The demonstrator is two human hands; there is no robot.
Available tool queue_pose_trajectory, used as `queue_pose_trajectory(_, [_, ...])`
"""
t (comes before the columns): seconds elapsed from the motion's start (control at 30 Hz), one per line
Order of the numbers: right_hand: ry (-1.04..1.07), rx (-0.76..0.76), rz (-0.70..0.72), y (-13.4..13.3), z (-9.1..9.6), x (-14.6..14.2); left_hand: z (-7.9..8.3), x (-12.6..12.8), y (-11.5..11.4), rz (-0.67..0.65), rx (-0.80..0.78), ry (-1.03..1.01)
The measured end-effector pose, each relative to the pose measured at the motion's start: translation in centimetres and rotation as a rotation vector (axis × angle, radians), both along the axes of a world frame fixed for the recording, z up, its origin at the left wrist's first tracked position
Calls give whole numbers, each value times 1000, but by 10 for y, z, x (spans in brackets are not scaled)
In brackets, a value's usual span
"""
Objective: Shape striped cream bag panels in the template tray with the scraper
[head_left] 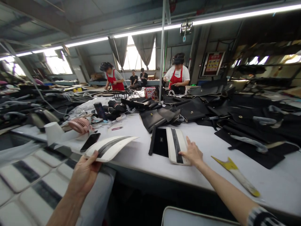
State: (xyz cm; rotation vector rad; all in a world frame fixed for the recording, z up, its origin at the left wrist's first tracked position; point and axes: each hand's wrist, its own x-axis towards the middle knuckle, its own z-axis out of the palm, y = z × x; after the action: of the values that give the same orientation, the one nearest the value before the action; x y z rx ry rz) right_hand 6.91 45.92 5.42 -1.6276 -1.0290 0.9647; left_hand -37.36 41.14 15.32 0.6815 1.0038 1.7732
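My left hand [86,171] pinches the near edge of a white panel with a dark stripe [115,147], its thumb on top. This panel is bent and held up over the table's front edge. A second white striped panel [174,141] lies at the table's front, overlapping a black fabric piece [161,141] on its left. My right hand [192,152] rests on that second panel's right side, thumb on the stripe and fingers spread. To the right of this hand lies a yellow-and-white flat tool [236,175].
Several white striped panels [35,175] lie at lower left. A phone [90,142], a pink fan [81,125] and a small red cutter [117,128] are on the white table [134,125]. Black bag pieces [254,138] pile up on the right. Two people in red aprons stand across.
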Motion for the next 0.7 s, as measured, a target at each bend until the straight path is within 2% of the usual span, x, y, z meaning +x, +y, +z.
queue_pose_trajectory(0.1, [-42,28,53,-2,23,-20,5,34,-16,-29,78,4])
queue_pose_trajectory(0.17, [-1,-11,150,-14,41,-42,3,56,-30,-78,103,24])
queue_pose_trajectory(0.23, [215,-41,320,-32,60,-66,-7,77,-46,-146,99,68])
queue_pose_trajectory(0.3, [595,-1,433,-51,77,-90,-22,98,-63,-220,90,158])
queue_pose_trajectory(0.37, [859,64,354,-68,90,-104,-39,114,-80,-302,90,271])
queue_pose_trajectory(0.4, [907,86,287,-74,95,-106,-45,121,-88,-382,88,312])
queue_pose_trajectory(0.47, [923,103,226,-83,103,-100,-50,130,-101,-641,83,335])
queue_pose_trajectory(0.57, [837,108,321,-93,117,-69,-39,134,-112,-1137,119,298])
queue_pose_trajectory(0.6, [791,101,355,-97,122,-55,-34,133,-114,-1239,127,305])
queue_pose_trajectory(0.67, [669,90,375,-107,137,-25,-28,128,-116,-1285,103,336])
queue_pose_trajectory(0.7, [576,90,345,-113,145,-9,-30,125,-116,-1239,77,352])
